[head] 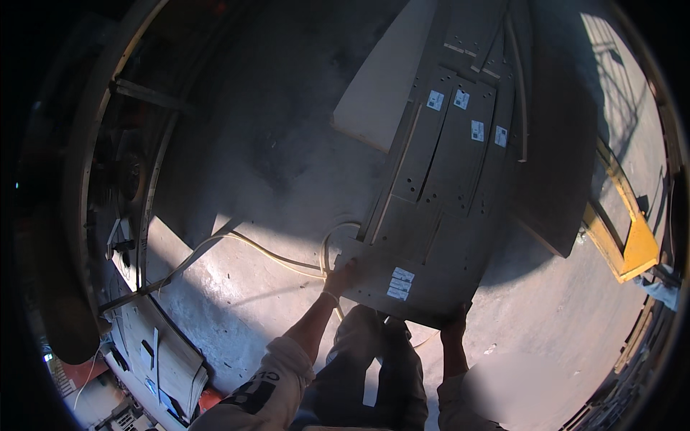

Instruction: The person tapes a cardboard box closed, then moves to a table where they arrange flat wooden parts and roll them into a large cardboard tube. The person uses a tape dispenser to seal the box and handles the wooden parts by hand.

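A dark flat panel [372, 269] with several white labels spans the space in front of my thighs. My left hand [343, 275] grips its left edge, and my right hand [456, 319] holds its near right corner from the side. Beyond it lie several long panels [458, 156] with drilled holes and white labels, in a stack. Narrow strips [398, 172] run along the stack's left side. The fingers under the panel are hidden, and what carries the stack cannot be seen.
Pale hose or cable [269, 257] curves over the concrete floor to the left. A yellow metal frame [636, 248] stands at right, beside a large dark board [560, 178]. A pale board [383, 91] juts out beyond the stack. Leaning sheets [161, 350] are at lower left.
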Tool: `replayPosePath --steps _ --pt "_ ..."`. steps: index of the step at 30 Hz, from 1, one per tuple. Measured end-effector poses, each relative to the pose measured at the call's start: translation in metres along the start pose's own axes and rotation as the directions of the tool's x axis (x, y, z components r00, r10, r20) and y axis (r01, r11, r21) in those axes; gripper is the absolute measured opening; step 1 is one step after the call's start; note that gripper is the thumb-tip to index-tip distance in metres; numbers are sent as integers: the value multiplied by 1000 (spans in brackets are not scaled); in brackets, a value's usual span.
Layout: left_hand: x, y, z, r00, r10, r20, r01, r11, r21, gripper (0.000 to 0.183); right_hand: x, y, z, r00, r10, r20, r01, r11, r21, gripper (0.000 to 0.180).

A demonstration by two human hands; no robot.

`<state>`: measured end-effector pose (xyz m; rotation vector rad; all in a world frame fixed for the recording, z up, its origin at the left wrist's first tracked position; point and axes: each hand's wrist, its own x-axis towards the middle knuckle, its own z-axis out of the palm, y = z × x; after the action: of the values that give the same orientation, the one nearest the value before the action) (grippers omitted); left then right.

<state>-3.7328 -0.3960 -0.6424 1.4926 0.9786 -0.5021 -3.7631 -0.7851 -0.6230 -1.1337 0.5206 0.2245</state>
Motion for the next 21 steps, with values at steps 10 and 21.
replayPosePath --steps 10,21 --pt "-219 225 -103 983 136 -120 -129 990 63 85 -120 -242 156 997 -13 82 5 994 107 58" --pt "-244 328 -245 965 263 -12 -264 962 -74 61 -143 -339 335 964 246 96 -259 952 160 66"
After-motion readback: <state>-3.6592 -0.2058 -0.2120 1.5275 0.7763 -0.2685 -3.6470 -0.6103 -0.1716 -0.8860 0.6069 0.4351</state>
